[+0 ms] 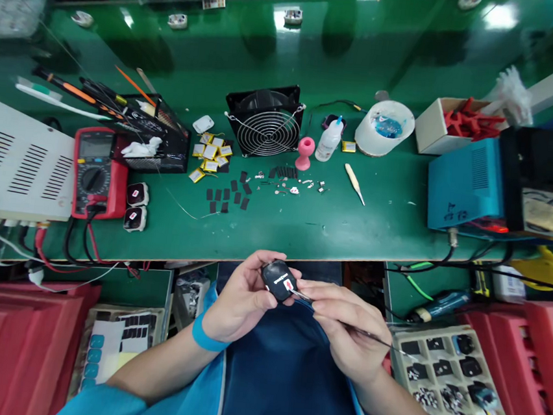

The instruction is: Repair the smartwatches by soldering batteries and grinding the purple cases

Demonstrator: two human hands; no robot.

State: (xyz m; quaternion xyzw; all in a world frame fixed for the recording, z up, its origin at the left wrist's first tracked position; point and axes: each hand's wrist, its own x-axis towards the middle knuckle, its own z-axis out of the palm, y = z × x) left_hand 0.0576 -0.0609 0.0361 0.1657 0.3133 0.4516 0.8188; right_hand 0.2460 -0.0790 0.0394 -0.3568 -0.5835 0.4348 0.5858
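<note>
Near the bench's front edge, my left hand (243, 295) is closed around a small rounded black case (277, 279) with white lettering and a red-and-white sticker. My right hand (355, 329) grips thin dark tweezers (338, 321), whose tip touches the case by the sticker. The long rear end of the tweezers sticks out past the right hand. A blue band circles my left wrist. On the bench beyond lie black rectangular pads (226, 196), small loose parts (294, 189) and a pile of battery cells (211, 152).
A fan (265, 125) stands at mid-bench, beside a pink stand (304, 153), a squeeze bottle (329, 141) and a white tub (385, 130). A red multimeter (94, 174) lies left; a blue device (464, 186) stands right. A compartment tray (447, 364) sits lower right.
</note>
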